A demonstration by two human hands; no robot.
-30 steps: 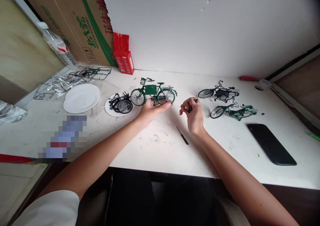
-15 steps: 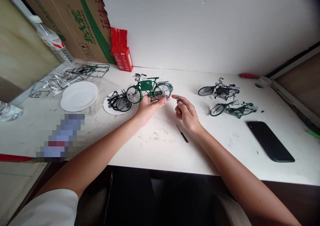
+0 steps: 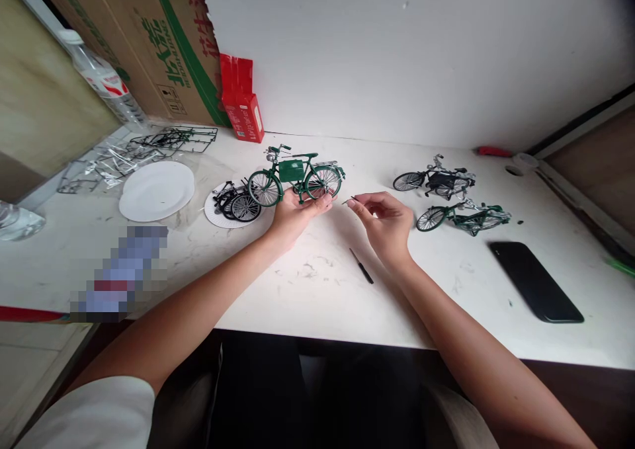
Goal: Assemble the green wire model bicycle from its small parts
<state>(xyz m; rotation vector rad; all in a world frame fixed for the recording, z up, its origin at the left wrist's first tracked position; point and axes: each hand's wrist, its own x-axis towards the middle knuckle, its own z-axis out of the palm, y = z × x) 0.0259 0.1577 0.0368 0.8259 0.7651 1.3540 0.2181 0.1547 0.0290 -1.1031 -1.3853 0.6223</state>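
Observation:
A green model bicycle (image 3: 292,170) with a bag panel in its frame is held upright by my left hand (image 3: 299,214), whose thumb and fingers grip it low near the rear wheel. Just right of that wheel, my right hand (image 3: 387,221) pinches a tiny dark green part (image 3: 350,202) between thumb and fingertips, apart from the bicycle. The part is too small to make out its kind. Below the hands a slim black tool (image 3: 362,266) lies on the white table (image 3: 307,297).
To the right are a black model bicycle (image 3: 436,176), another green one (image 3: 464,217) and a black phone (image 3: 536,281). Leftward sit a plate of black wheels (image 3: 232,205), white plates (image 3: 157,190), plastic sprues (image 3: 173,138), a bottle (image 3: 102,79) and a red box (image 3: 243,102).
My right hand has turned and its fingers have shifted from a curled grip to a fingertip pinch on the small part. The bicycle in my left hand has barely moved.

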